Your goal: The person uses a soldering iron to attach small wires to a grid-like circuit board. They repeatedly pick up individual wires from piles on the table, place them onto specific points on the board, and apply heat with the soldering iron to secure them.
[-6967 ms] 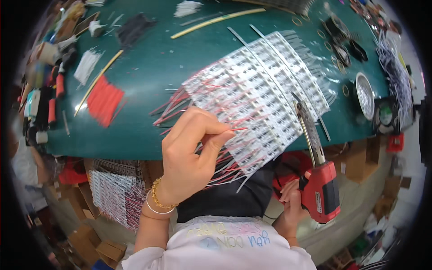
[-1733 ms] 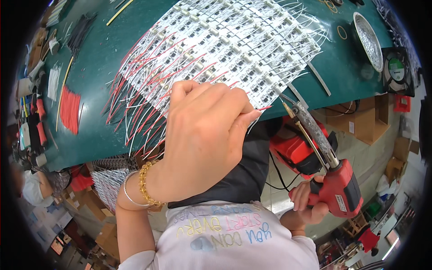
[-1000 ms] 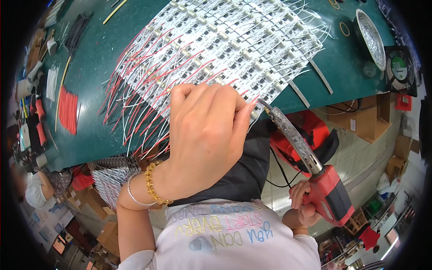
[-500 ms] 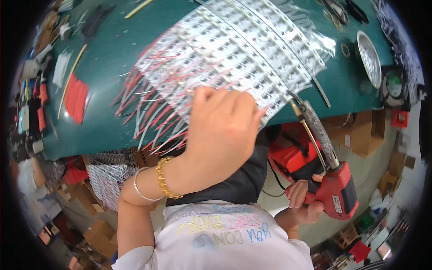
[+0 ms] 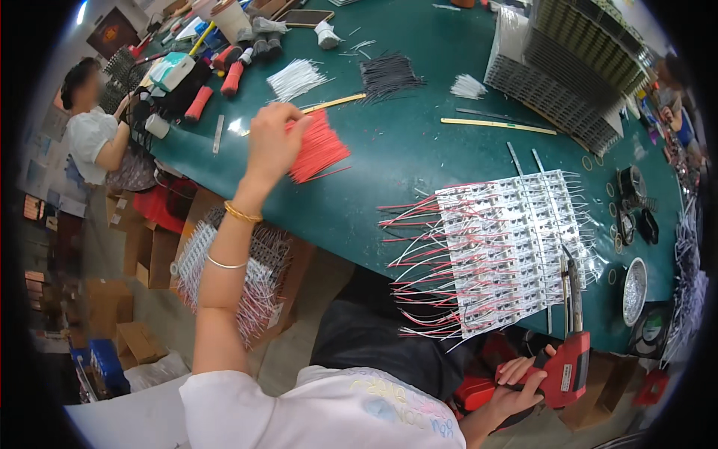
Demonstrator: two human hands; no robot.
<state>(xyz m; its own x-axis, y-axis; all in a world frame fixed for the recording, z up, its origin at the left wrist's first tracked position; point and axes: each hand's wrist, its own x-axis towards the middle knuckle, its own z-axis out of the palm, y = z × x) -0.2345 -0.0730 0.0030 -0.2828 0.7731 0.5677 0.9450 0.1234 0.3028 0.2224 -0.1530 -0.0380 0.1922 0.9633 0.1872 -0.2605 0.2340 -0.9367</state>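
Note:
My left hand (image 5: 273,146) reaches to the left end of a pile of short red wires (image 5: 320,150). Its fingers are bent and drawn together at the pile's edge; what they pinch is hidden. At the lower right my right hand (image 5: 520,383) is closed around the handle of a red and black soldering gun (image 5: 566,367). The gun points away from me, its tip over the right part of a white circuit board panel (image 5: 508,254). Red and white wires stick out from the panel's left side, and two thin metal strips (image 5: 540,224) lie across it.
White wires (image 5: 298,79) and black wires (image 5: 389,76) lie beyond the red pile. Stacked panels (image 5: 568,67) stand at the back right, and a metal bowl (image 5: 634,292) sits near the right edge. Wired panels (image 5: 262,258) fill a box below the table. Other people work at both sides.
My left hand has left the panel and moved left to the red wires. The view has swung left, showing more table. My right hand still holds the soldering gun at the panel.

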